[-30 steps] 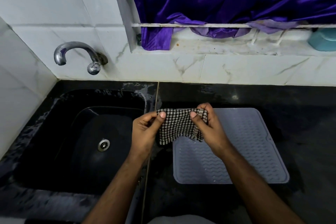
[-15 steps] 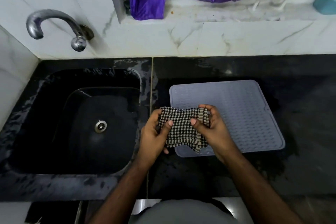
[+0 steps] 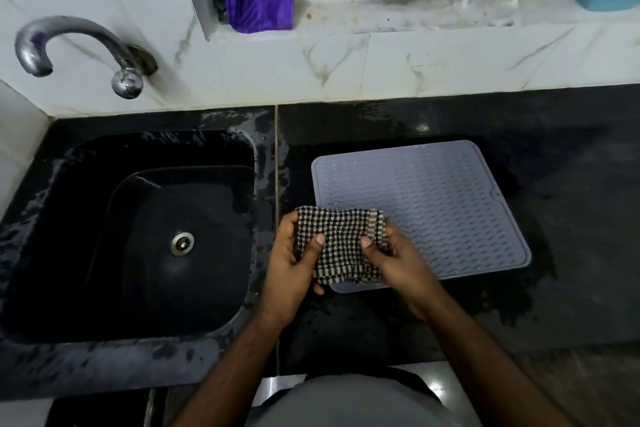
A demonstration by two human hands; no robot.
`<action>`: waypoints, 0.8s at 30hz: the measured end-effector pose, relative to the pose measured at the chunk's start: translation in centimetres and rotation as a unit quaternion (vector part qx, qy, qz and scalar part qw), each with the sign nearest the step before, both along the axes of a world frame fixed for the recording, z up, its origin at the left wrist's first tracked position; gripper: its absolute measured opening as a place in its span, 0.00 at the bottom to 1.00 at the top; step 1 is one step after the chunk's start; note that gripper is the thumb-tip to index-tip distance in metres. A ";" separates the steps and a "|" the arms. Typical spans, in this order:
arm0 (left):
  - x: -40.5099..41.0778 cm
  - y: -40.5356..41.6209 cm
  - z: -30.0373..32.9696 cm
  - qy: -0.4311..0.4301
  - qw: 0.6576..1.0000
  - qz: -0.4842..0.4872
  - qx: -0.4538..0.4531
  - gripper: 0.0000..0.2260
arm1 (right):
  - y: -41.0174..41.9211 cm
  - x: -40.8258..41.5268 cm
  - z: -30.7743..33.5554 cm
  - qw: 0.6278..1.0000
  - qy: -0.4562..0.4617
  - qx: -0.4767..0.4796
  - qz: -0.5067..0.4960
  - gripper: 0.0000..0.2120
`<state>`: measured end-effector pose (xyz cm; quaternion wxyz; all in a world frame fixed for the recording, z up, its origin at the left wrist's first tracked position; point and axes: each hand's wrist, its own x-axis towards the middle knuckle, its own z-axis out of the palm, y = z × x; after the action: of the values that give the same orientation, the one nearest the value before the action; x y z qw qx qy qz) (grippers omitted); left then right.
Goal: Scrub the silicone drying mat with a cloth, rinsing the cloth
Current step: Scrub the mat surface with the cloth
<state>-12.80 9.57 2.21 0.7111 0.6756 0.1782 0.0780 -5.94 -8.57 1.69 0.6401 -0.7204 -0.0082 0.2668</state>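
Black stone countertop [image 3: 571, 253], wet and streaked, seam line running front to back. Grey silicone drying mat [image 3: 433, 204] flat on it, right of seam. Black sink [image 3: 86, 253] sunk into it, left of seam.

text: none legible | labels: none | numbers: none

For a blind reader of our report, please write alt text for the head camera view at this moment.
Two hands, left hand and right hand, hold a black-and-white checked cloth over the near left corner of a grey silicone drying mat on a wet black counter. A black sink with a metal tap is at the left.
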 end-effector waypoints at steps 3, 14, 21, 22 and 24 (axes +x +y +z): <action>-0.4 -0.2 -1.1 0.020 1.000 0.006 -0.005 0.17 | -0.3 -0.1 -0.5 0.993 -0.090 -0.078 0.003 0.11; 0.0 -1.0 -2.7 0.009 0.996 -0.045 0.079 0.19 | -2.0 -0.5 -0.6 0.984 -0.140 -0.103 -0.038 0.14; 0.4 -1.8 -3.2 0.019 0.993 -0.060 0.096 0.21 | -3.4 -0.2 -0.3 0.982 -0.143 -0.117 -0.047 0.15; 0.4 -2.0 -3.3 0.021 0.993 -0.063 0.099 0.21 | -3.5 -0.3 -0.4 0.981 -0.147 -0.121 -0.047 0.15; 0.3 -2.2 -3.4 0.024 0.991 -0.073 0.107 0.22 | -3.8 -0.6 -0.4 0.979 -0.154 -0.128 -0.049 0.15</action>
<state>-12.55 7.42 -1.19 0.6339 0.7609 0.1356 0.0281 -6.56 -12.39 1.24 0.5462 -0.8281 -0.0373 0.1204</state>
